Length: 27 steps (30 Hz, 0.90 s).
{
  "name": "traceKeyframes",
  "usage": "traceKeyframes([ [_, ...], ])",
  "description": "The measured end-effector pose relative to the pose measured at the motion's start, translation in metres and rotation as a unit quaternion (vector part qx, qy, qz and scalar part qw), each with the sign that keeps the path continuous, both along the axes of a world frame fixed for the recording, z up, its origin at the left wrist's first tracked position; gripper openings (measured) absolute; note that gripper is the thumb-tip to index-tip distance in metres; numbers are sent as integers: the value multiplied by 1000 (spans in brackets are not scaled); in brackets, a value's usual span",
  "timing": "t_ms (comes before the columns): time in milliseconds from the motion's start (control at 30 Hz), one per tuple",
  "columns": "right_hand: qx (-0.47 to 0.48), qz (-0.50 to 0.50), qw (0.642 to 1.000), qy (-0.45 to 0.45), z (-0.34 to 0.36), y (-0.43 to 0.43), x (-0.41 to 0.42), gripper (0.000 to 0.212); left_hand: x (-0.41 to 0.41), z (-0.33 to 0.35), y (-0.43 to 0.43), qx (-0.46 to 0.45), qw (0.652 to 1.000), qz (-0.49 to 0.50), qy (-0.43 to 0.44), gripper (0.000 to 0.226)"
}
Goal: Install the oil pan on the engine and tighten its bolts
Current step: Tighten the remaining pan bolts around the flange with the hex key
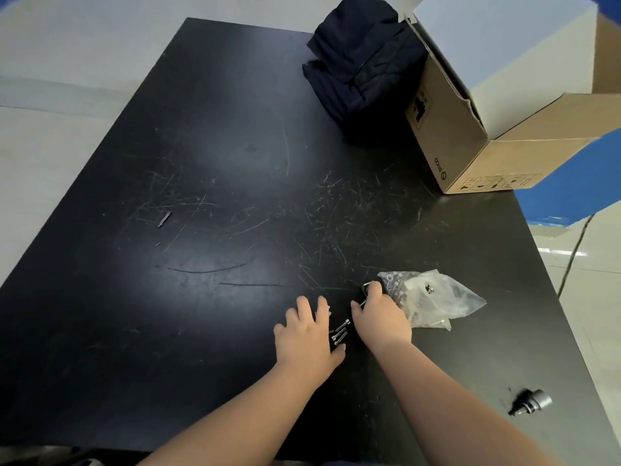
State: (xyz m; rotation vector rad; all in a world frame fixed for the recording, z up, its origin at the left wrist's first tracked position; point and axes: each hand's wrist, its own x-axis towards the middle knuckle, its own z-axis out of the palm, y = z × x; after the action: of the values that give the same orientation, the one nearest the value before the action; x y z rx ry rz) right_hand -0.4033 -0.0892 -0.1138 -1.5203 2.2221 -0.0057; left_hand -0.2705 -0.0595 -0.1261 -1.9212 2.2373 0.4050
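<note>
Left hand (pixel 307 331) lay flat on the desk (pixel 235 163), palm down, fingers straight and spread, holding nothing, with the fingertips at the edge of the bolts (pixel 341 331). The bolts sat loose on the desk between the two hands. Right hand (pixel 381 317) had its fingers curled round a thin bent hex key (pixel 364 290), right beside the clear bag (pixel 433 297) of hardware. Box (pixel 470 139) and dark cloth (pixel 363 62) were at the far right of the desk. A small metal fitting (pixel 532 403) lay near right, well apart from the rest.
</note>
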Motion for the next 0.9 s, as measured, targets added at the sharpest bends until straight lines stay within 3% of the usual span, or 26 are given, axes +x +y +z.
traceKeyframes([
  [200,-5,38,998,54,-3,1,2,19,-14,-10,-9,-4,999,-26,-19,78],
  [333,4,47,997,68,-3,3,-1,31,-11,-12,-12,-14,998,-64,-15,56],
  [700,15,71,996,44,2,9,-4,23,-21,-12,-18,39,994,-95,-27,58],
  [900,-36,98,994,-8,-12,27,-7,47,-21,-13,-17,35,994,-106,-17,52],
])
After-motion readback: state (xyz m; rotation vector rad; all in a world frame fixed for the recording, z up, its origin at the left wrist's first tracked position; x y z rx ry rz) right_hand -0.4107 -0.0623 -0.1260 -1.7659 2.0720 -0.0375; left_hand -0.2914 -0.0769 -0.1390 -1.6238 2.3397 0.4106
